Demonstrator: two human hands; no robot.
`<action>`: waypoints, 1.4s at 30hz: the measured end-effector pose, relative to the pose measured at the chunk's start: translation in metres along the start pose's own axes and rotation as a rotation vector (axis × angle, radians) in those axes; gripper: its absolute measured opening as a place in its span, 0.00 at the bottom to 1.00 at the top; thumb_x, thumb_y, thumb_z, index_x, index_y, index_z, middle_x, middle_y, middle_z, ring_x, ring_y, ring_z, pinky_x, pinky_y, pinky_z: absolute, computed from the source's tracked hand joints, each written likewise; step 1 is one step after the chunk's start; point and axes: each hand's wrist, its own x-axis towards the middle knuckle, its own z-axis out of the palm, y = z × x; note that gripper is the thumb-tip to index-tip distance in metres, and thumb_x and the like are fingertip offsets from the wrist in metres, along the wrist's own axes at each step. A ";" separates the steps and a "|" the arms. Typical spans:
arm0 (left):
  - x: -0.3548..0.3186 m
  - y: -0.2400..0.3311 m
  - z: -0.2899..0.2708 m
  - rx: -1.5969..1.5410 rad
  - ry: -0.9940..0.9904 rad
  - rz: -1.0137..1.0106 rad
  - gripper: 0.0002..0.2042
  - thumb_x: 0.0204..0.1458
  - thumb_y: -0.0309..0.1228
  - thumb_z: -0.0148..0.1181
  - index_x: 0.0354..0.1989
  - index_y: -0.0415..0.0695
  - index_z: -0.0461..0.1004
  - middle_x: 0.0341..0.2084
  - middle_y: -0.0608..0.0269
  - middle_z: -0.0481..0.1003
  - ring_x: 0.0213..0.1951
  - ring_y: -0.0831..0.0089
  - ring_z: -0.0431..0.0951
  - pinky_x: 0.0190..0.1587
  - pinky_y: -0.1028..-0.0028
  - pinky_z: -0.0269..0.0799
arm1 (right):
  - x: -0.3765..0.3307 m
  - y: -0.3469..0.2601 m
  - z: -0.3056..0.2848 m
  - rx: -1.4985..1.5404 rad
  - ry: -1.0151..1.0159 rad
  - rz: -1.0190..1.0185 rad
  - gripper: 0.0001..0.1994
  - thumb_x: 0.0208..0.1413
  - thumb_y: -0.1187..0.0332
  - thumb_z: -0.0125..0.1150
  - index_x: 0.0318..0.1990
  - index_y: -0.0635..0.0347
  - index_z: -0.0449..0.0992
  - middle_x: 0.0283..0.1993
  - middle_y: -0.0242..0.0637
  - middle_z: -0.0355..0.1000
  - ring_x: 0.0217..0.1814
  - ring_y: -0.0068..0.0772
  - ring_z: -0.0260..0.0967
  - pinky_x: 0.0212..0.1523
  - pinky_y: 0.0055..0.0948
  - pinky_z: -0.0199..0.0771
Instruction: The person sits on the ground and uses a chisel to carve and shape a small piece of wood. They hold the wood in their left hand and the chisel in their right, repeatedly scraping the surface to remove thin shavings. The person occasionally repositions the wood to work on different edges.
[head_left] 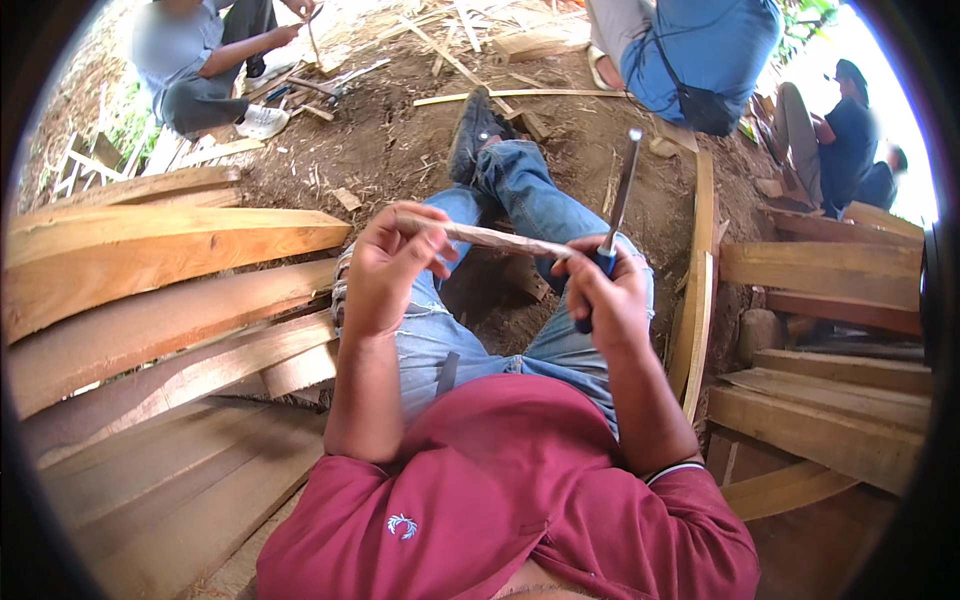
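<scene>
A thin, rough wooden stick (490,237) spans the gap between my two hands, above my jeans-clad legs. My left hand (392,262) is closed round its left end with fingers curled. At the other end, my right hand (612,295) pinches the stick. That same hand also grips a tool with a dark blue handle (604,262) and a long metal shaft (624,190) pointing up and away from me. The tool looks like a screwdriver or narrow chisel; its tip is too small to tell. My right fingers cover part of the handle.
Thick planks (180,240) are stacked on my left, and more beams (820,275) lie on my right. Wood chips and a thin strip (520,94) lie on the dirt ahead. One person (200,60) sits far left; another in blue (715,60) is far right.
</scene>
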 end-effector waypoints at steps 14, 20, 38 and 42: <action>-0.005 -0.137 0.026 -0.324 -0.282 -0.869 0.18 0.61 0.30 0.44 0.58 0.41 0.70 0.27 0.70 0.69 0.25 0.81 0.66 0.26 0.81 0.61 | 0.059 0.039 -0.057 -0.248 0.102 0.047 0.18 0.65 0.68 0.51 0.59 0.65 0.60 0.28 0.34 0.69 0.17 0.21 0.61 0.16 0.24 0.63; -0.002 -0.258 -0.011 -0.382 0.184 -1.034 0.14 0.62 0.31 0.44 0.53 0.44 0.66 0.23 0.65 0.70 0.20 0.78 0.67 0.21 0.77 0.63 | 0.039 0.123 -0.060 -0.187 0.132 0.358 0.13 0.69 0.64 0.42 0.54 0.59 0.67 0.28 0.37 0.73 0.19 0.26 0.66 0.17 0.28 0.68; -0.003 -0.344 0.011 0.114 0.027 -1.265 0.12 0.64 0.31 0.46 0.41 0.39 0.76 0.31 0.57 0.80 0.32 0.66 0.82 0.36 0.67 0.81 | 0.032 0.210 -0.086 -1.082 -0.090 0.420 0.24 0.60 0.68 0.46 0.64 0.61 0.69 0.50 0.62 0.75 0.53 0.61 0.74 0.55 0.48 0.72; 0.003 -0.337 0.015 -0.073 0.037 -1.308 0.11 0.64 0.29 0.46 0.42 0.39 0.75 0.34 0.56 0.79 0.35 0.64 0.82 0.40 0.66 0.81 | 0.032 0.194 -0.084 -1.147 -0.101 0.384 0.23 0.61 0.67 0.46 0.63 0.60 0.70 0.46 0.63 0.75 0.51 0.63 0.73 0.53 0.52 0.71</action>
